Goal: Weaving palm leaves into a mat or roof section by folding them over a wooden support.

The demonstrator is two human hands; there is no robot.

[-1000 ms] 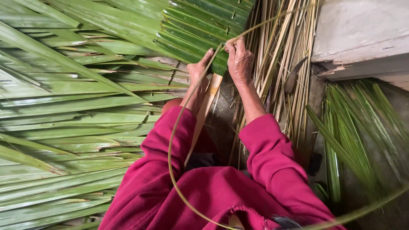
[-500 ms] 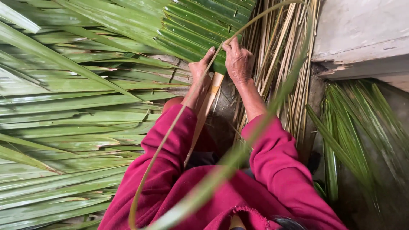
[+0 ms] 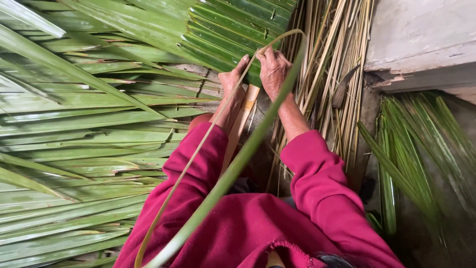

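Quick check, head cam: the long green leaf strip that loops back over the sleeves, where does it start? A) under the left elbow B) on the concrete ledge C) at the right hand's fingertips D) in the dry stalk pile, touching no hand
C: the leaf strip curves up to the pinch of the right hand, beside the left hand on the folded green fronds.

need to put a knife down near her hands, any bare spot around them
Little room. Bare dark ground shows only between the forearms, below the right hand and beside the pale stalk. The grey ledge top right looks free. Left of the left hand, green fronds cover everything; dry sticks crowd the right.
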